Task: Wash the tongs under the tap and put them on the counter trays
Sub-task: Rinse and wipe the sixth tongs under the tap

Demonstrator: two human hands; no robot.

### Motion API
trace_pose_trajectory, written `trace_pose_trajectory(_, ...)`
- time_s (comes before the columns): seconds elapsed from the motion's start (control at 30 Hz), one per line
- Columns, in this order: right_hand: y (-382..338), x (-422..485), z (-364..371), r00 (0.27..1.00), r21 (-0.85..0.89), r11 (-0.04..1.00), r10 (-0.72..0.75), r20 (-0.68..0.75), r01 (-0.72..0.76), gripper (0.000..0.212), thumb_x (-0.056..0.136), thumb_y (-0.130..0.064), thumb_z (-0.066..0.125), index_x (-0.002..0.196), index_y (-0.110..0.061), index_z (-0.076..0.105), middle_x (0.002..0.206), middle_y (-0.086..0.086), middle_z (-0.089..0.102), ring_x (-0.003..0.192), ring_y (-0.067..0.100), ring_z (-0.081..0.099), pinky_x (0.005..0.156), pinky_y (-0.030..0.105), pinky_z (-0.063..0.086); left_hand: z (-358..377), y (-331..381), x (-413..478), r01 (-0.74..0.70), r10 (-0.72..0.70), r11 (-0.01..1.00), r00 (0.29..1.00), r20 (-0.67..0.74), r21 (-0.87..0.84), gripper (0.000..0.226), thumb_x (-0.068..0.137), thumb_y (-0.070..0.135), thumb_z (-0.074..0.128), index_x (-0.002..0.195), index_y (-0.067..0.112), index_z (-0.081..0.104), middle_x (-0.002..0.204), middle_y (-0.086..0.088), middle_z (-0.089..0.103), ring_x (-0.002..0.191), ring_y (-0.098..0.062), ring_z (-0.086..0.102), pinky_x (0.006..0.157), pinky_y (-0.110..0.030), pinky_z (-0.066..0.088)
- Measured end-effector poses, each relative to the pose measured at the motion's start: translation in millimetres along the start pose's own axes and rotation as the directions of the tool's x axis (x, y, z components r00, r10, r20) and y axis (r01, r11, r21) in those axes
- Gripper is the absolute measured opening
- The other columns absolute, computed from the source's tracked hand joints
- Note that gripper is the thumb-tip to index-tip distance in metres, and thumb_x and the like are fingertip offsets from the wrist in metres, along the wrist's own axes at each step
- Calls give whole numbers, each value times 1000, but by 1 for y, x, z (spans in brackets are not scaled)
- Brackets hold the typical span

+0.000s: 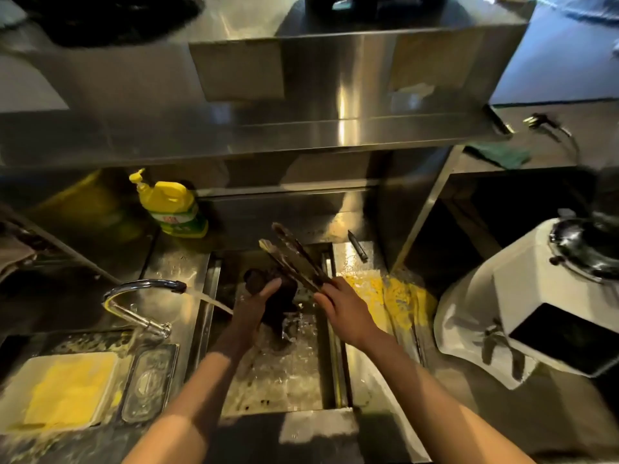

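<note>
Two bare forearms are seen reaching from the near edge of the counter over a steel sink set in its middle. The tongs are gripped at their handle end by the right hand, fingers curled tightly round both arms. They are held above the far half of the sink, their tips slightly parted and pointed up and to the left. A dark lump is held just beside them by the left hand, fingers wrapped round it; what it is cannot be told. Water is poured from a curved tap on the sink's left edge toward the left wrist.

A yellow soap bottle is placed at the back left of the counter. Near the front left corner, a yellow cloth is laid on a pale tray, with a clear tray just beside it. Another yellow cloth is spread along the sink's right edge. A white blender is seen at the right end.
</note>
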State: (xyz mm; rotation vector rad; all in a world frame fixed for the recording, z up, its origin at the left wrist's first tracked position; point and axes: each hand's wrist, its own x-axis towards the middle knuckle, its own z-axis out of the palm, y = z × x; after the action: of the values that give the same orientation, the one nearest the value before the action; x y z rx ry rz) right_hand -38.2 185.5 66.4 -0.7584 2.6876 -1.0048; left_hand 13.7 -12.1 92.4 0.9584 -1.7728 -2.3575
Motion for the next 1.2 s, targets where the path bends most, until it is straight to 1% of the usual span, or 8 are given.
trace_pose_trajectory(0.13, -1, -11, -26, 997, -5, 999, 38, -62, -39, 30, 103, -40, 48, 100, -17, 67, 108, 6, 55, 98, 23, 56, 73, 30, 40, 20, 12, -11, -25, 26, 1000, 998, 61, -16, 19, 87, 14, 71, 106, 17, 71, 100, -5, 76, 99, -31, 69, 96, -50, 51)
trace_pose_trajectory(0.27, -7, -25, -46, 987, -16, 995, 94, -133, -97, 33, 105, -40, 44, 100, -18, 68, 103, -2, 52, 95, 15, 51, 73, 29, 36, 32, 19, -11, -1, -3, 1000, 978, 209, 20, 53, 73, 28, 78, 123, 20, 62, 118, -11, 71, 108, -32, 67, 96, -55, 51)
trace_pose_trajectory(0.37, -12, -36, -53, 969, -39, 991, 121, -215, -132, 36, 105, -43, 40, 99, -19, 67, 103, 0, 55, 93, 15, 51, 77, 33, 42, 45, 18, -8, 36, -37, 999, 968, 248, 8, 58, 71, 25, 80, 124, 20, 59, 123, -15, 67, 110, -36, 65, 92, -61, 51)
trace_pose_trajectory(0.47, -15, -49, -57, 946, -42, 985, 149, -288, -168, 39, 105, -44, 40, 97, -19, 68, 102, 3, 58, 91, 18, 53, 76, 36, 42, 62, 19, -13, -2, 0, 1000, 964, 265, 10, 46, 84, 6, 71, 127, 8, 57, 122, -16, 66, 103, -31, 67, 82, -43, 59)
trace_pose_trajectory(0.6, -17, -75, -61, 911, 4, 972, 220, -350, -233, 40, 104, -48, 39, 95, -21, 67, 103, 2, 57, 91, 20, 56, 79, 39, 46, 81, 17, -23, -48, 17, 996, 928, 372, 73, 34, 88, -3, 64, 120, 6, 56, 96, -8, 66, 61, -9, 71, 46, -19, 53)
trace_pose_trajectory(0.77, -18, -118, -77, 849, 49, 941, 323, -419, -334, 32, 105, -40, 45, 99, -20, 69, 107, 4, 56, 94, 23, 57, 76, 37, 45, 106, 13, -35, -4, -49, 995, 835, 548, 96, 53, 80, 8, 76, 128, 7, 55, 116, -19, 68, 91, -34, 73, 70, -45, 60)
trace_pose_trajectory(0.97, -8, -175, -106, 731, 143, 886, 446, -516, -440, 29, 105, -35, 47, 99, -17, 68, 100, -9, 46, 90, 13, 50, 76, 26, 32, 159, 6, -78, -63, -46, 990, 705, 708, 127, 27, 88, 4, 68, 113, 12, 65, 103, -10, 74, 87, -24, 74, 63, -34, 59)
trace_pose_trajectory(1.2, 6, -249, -144, 579, 192, 847, 487, -653, -496, 34, 101, -44, 42, 89, -22, 64, 97, -4, 51, 89, 15, 54, 76, 36, 44, 233, -14, -134, -104, -65, 983, 575, 816, 151, 32, 87, 4, 69, 116, 12, 62, 113, -14, 71, 95, -25, 71, 65, -28, 58)
